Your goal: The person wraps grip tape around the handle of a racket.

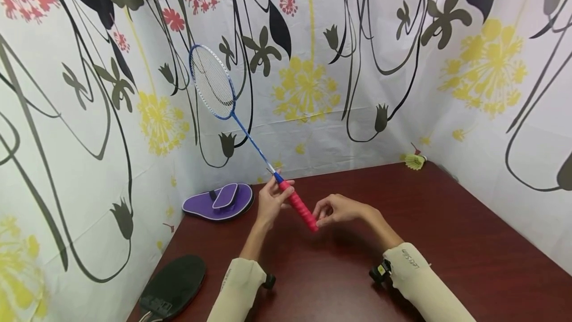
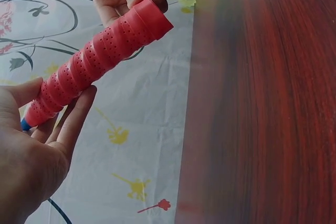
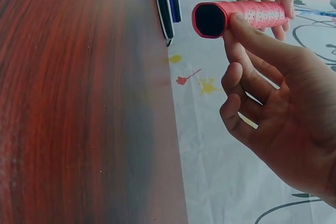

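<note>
A blue badminton racket (image 1: 251,140) is held up at a slant over the table, its strung head far up to the left. Its handle has a red perforated grip wrap (image 2: 86,61) wound in overlapping turns. My left hand (image 1: 270,203) holds the handle near its upper end, thumb on one side and fingers on the other. At the butt end, my right hand (image 1: 343,208) pinches the red wrap between thumb and index finger. The right wrist view shows the dark butt cap (image 3: 210,20) inside the wrap's rim, with the other right fingers loosely curled below.
A purple paddle case (image 1: 201,204) lies at the table's back left. Nearer, a black table tennis paddle (image 1: 175,284) lies by the left edge. A yellow shuttlecock (image 1: 415,161) sits at the far right corner. Flower-printed curtain (image 1: 308,138) surrounds the dark red wooden table (image 1: 451,222).
</note>
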A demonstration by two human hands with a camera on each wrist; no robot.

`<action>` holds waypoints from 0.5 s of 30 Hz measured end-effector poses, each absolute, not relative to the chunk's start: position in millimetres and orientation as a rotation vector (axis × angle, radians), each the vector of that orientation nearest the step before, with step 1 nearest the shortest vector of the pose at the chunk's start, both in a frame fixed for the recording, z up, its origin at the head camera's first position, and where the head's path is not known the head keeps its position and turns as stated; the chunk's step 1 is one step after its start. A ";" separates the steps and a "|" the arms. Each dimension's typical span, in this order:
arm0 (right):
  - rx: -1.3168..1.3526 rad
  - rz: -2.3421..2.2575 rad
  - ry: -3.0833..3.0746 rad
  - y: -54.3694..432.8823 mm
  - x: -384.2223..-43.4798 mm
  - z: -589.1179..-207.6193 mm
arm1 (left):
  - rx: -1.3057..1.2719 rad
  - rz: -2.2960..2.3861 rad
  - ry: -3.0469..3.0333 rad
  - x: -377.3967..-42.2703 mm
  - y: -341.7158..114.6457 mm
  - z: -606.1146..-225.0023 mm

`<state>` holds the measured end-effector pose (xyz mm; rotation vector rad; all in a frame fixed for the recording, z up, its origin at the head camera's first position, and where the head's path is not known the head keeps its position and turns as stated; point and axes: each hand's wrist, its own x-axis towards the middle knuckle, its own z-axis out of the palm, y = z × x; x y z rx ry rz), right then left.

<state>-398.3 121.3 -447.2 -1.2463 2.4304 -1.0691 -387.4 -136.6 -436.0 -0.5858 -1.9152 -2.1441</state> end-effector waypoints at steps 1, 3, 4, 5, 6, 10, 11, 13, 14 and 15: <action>-1.250 -1.068 2.433 121.6 -398.4 -446.9 | -0.590 -2.149 -1.911 -387.5 -136.6 -435.7; -1.254 -1.064 2.440 122.3 -398.6 -446.3 | -0.604 -2.158 -1.903 -387.5 -136.6 -435.0; -1.256 -1.061 2.444 122.6 -398.6 -446.0 | -0.612 -2.163 -1.897 -387.4 -136.6 -434.8; -1.257 -1.059 2.448 123.0 -398.6 -445.6 | -0.624 -2.172 -1.889 -387.3 -136.5 -434.7; -1.256 -1.056 2.452 123.3 -398.8 -445.5 | -0.635 -2.180 -1.884 -387.3 -136.6 -434.7; -1.258 -1.084 2.406 123.5 -398.3 -445.3 | -0.688 -2.224 -1.845 -386.9 -136.8 -435.4; -1.251 -1.098 2.382 123.3 -398.0 -445.3 | -0.701 -2.238 -1.833 -386.7 -136.9 -435.6; -1.229 -1.130 2.321 122.8 -397.5 -445.8 | -0.720 -2.259 -1.814 -386.4 -137.1 -435.9; -1.218 -1.148 2.288 122.6 -397.2 -446.1 | -0.730 -2.266 -1.808 -386.3 -137.2 -436.0; -1.204 -1.167 2.255 122.4 -396.9 -446.6 | -0.735 -2.271 -1.804 -386.0 -137.2 -436.0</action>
